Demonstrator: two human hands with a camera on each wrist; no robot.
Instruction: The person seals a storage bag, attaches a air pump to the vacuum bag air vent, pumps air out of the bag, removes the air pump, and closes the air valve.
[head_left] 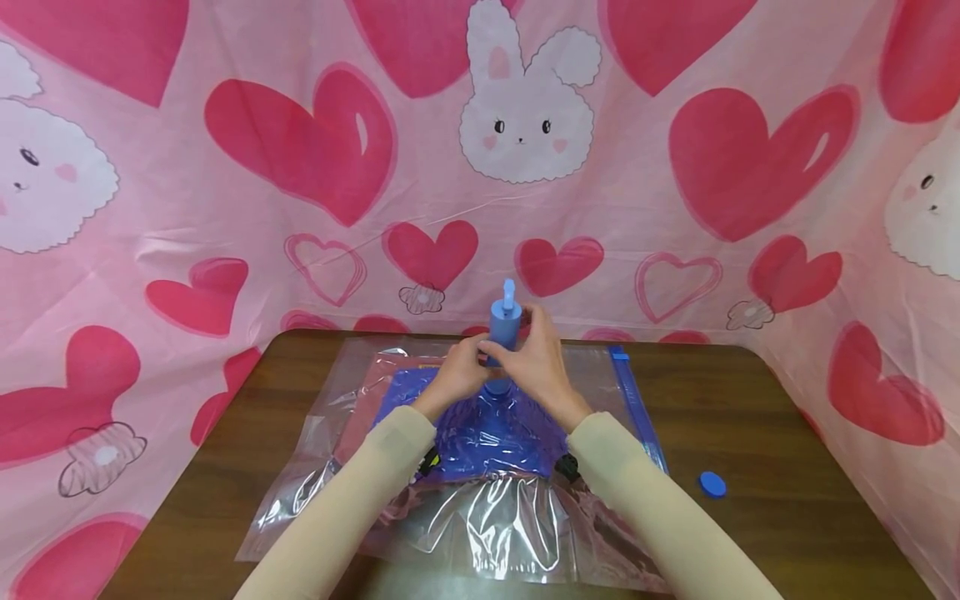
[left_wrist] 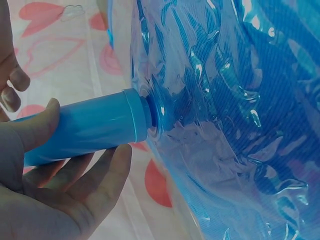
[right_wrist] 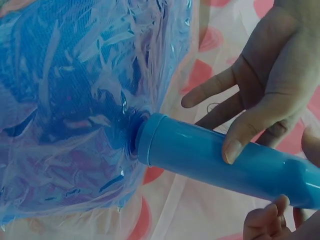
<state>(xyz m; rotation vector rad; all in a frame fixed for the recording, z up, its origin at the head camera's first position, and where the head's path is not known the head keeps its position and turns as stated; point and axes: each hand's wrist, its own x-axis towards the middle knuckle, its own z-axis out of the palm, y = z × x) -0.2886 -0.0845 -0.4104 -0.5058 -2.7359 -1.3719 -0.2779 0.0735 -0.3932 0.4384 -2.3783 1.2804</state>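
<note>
A blue hand pump (head_left: 504,329) stands upright over the round valve (head_left: 497,387) of a clear vacuum storage bag (head_left: 495,533). Through the film I see blue ribbed fabric (head_left: 487,458) and something pinkish. My left hand (head_left: 459,372) holds the barrel from the left; the left wrist view shows its thumb on one side of the pump (left_wrist: 95,125) and its fingers on the other. From the right, my right hand (head_left: 542,358) grips the same barrel, thumb across it in the right wrist view, some fingers hidden behind the pump (right_wrist: 200,155). The pump's end meets the valve in both wrist views.
A blue round cap (head_left: 712,484) lies on the dark wooden table (head_left: 720,400), right of the bag. The bag's blue zip edge (head_left: 636,404) runs along its right side. A pink curtain (head_left: 442,192) with hearts and rabbits hangs behind the table and along its sides.
</note>
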